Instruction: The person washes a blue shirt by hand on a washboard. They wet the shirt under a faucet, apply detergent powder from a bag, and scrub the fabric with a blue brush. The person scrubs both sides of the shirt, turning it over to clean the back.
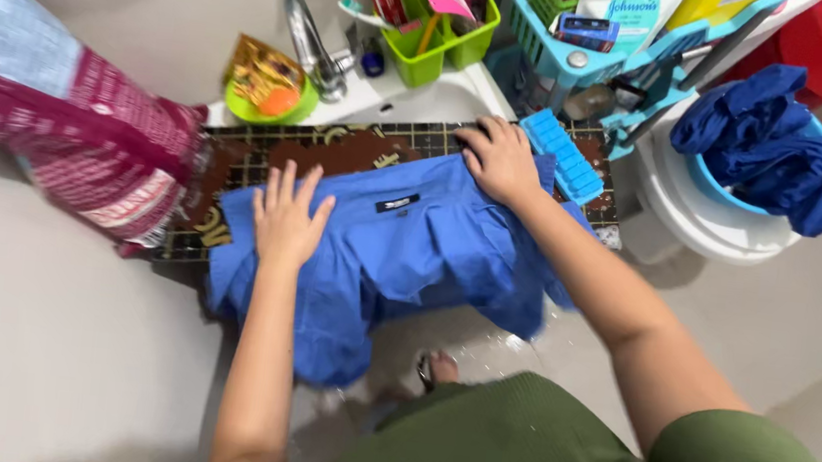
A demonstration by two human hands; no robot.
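Both hands, left hand [289, 219] and right hand [501, 156], press spread fingers flat on the blue shirt [399, 250] beneath.

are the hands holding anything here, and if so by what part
Nothing is gripped. The left hand lies flat, fingers spread, on the left part of the blue garment; the right hand presses flat on its upper right edge, beside the blue brush.

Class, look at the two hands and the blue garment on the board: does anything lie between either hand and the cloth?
Nothing visible does. The left hand and the right hand both rest flat, directly on the blue garment. The light blue brush lies beside the right hand, not under it.
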